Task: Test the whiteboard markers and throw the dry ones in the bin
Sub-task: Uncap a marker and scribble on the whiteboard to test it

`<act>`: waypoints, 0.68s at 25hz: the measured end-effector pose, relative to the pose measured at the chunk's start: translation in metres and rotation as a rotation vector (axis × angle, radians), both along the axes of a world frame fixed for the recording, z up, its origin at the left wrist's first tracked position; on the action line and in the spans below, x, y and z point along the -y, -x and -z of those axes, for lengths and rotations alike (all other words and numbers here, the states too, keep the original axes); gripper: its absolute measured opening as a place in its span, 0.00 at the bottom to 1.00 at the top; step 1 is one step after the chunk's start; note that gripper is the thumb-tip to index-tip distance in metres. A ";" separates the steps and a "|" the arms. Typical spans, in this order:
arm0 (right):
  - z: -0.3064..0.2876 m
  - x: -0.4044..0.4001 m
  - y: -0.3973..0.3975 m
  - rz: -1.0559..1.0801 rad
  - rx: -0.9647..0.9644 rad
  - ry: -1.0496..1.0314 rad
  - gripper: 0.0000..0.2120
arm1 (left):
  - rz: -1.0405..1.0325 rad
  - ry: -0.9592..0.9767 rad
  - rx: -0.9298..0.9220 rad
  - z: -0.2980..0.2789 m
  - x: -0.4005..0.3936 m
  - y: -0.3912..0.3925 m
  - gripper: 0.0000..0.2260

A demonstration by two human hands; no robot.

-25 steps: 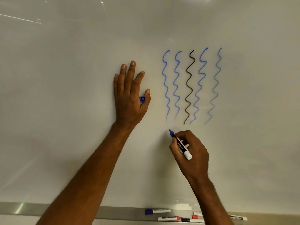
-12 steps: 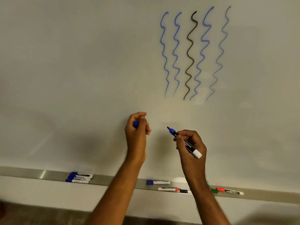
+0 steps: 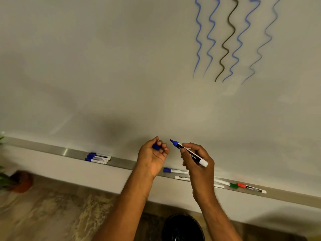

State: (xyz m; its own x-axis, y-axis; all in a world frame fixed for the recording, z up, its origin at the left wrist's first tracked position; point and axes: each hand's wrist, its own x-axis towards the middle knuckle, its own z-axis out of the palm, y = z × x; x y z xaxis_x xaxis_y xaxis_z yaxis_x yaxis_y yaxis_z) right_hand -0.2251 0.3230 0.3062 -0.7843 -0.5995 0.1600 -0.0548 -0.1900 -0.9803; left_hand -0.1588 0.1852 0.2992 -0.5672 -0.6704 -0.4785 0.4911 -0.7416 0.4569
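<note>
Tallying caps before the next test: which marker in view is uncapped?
The blue marker gripped in the right hand; its tip is bare. Its blue cap sits in the left hand. Tray markers look capped.

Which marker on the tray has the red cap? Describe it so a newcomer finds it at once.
Follow the long metal tray under the white whiteboard to its right end. The red-capped white marker lies last there, cap pointing left, right beside a green-capped marker. It is the only red cap showing; the others visible are blue or green.
</note>
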 end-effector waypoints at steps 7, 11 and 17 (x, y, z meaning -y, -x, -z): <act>0.011 0.002 -0.026 -0.089 -0.150 -0.076 0.10 | -0.027 0.011 -0.043 -0.001 -0.004 -0.017 0.09; 0.013 0.010 -0.033 -0.109 -0.175 -0.085 0.10 | 0.009 0.031 -0.056 -0.004 -0.005 -0.026 0.10; 0.019 0.021 -0.038 -0.154 -0.198 -0.122 0.12 | 0.139 0.142 -0.001 -0.006 -0.004 -0.033 0.18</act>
